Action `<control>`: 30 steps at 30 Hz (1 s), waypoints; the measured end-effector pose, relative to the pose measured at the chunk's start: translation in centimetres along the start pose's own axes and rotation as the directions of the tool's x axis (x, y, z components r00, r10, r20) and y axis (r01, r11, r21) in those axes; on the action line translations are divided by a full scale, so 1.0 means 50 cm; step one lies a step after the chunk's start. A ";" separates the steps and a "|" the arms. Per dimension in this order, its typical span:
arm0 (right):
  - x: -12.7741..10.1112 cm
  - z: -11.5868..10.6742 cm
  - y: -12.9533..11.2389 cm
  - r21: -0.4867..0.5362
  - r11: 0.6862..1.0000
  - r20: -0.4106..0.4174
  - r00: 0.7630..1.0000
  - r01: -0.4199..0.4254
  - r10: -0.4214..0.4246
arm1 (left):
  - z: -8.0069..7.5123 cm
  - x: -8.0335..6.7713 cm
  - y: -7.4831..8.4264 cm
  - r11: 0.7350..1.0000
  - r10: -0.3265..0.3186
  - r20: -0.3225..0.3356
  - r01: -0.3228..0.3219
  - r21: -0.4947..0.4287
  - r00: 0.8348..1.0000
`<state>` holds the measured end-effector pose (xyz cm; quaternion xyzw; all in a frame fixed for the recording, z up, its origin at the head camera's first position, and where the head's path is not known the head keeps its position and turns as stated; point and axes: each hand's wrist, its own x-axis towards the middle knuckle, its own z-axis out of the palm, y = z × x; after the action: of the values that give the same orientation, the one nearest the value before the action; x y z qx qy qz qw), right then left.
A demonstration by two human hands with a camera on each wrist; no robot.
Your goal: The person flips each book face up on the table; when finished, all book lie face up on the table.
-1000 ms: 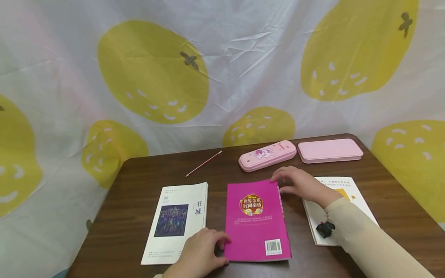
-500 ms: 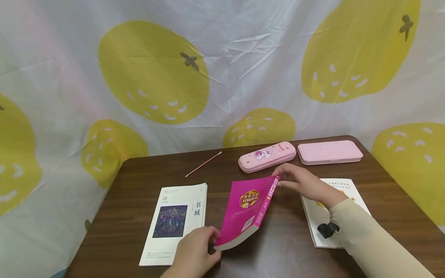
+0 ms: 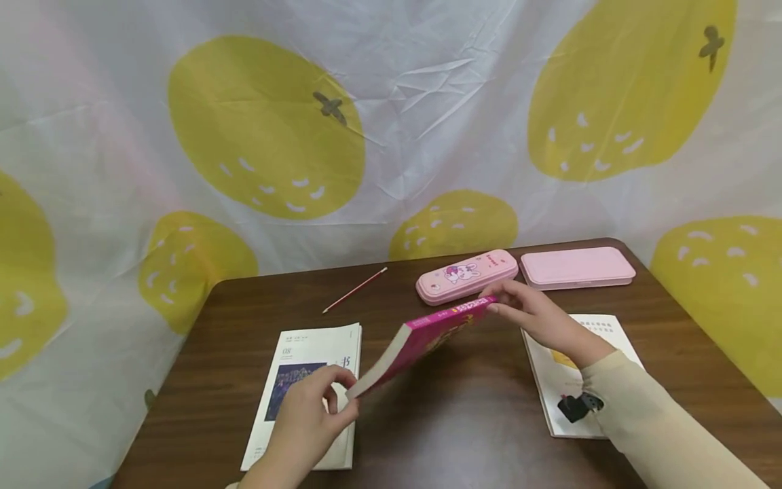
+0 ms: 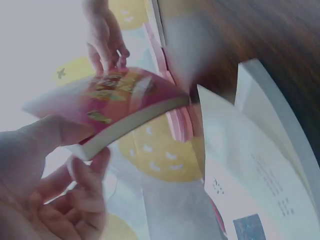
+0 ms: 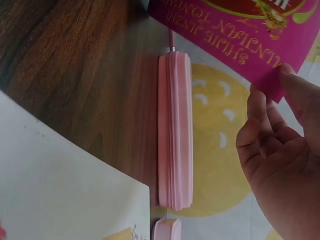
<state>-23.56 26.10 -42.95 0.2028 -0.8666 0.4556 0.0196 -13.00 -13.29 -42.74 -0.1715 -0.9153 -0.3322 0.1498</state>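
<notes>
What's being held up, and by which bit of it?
The pink book: the left grip pinches one corner, the right grip another.

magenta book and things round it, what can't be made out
Left wrist view: lettering on the magenta book, too blurred to read.
Right wrist view: the rest of that book, cut off by the top edge.
Head view: part of the left white book, behind the left hand.
Head view: part of the right white book, behind the right hand and sleeve.
</notes>
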 end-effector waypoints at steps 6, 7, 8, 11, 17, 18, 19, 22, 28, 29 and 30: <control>0.003 -0.011 -0.017 0.050 0.999 -0.038 0.999 -0.012 0.014 | -0.011 0.006 0.001 0.998 0.034 -0.112 -0.039 -0.048 0.993; 0.004 -0.013 -0.019 0.056 0.998 -0.042 0.999 -0.014 0.016 | -0.011 0.007 0.002 0.998 0.034 -0.118 -0.040 -0.049 0.993; 0.004 -0.015 -0.021 0.061 0.998 -0.043 0.999 -0.015 0.018 | -0.011 0.009 0.003 0.998 0.029 -0.122 -0.035 -0.050 0.992; 0.003 -0.018 -0.024 0.063 0.998 -0.047 0.998 -0.030 0.033 | -0.010 0.014 0.004 0.998 0.006 -0.130 -0.014 -0.062 0.991; -0.012 -0.006 -0.013 0.024 0.996 -0.024 0.996 -0.089 0.089 | -0.002 0.013 0.002 0.999 -0.024 -0.116 0.021 -0.029 0.993; -0.015 -0.003 -0.009 0.012 0.995 -0.010 0.995 -0.097 0.097 | 0.000 0.011 0.002 1.000 -0.012 -0.105 0.013 0.007 0.994; -0.019 -0.001 -0.006 0.000 0.994 0.005 0.994 -0.105 0.105 | 0.002 0.008 0.002 0.999 0.000 -0.089 0.004 0.043 0.996; -0.027 0.004 0.006 -0.037 0.990 0.041 0.990 -0.134 0.136 | 0.010 0.003 0.003 0.991 0.019 -0.017 -0.017 0.130 1.000; -0.040 -0.002 0.027 -0.057 0.988 0.162 0.975 -0.142 0.150 | 0.027 0.007 -0.001 0.991 -0.059 0.141 0.041 0.125 0.988; -0.042 -0.003 0.031 -0.053 0.989 0.188 0.971 -0.138 0.145 | 0.030 0.007 -0.003 0.992 -0.072 0.166 0.053 0.115 0.983; -0.043 -0.004 0.033 -0.048 0.989 0.208 0.967 -0.140 0.147 | 0.033 0.007 -0.005 0.992 -0.080 0.189 0.061 0.107 0.979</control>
<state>-22.22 27.81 -44.63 0.1865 -0.8836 0.4172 -0.1020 -13.68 -12.30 -43.94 -0.1625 -0.9465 -0.2728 0.0570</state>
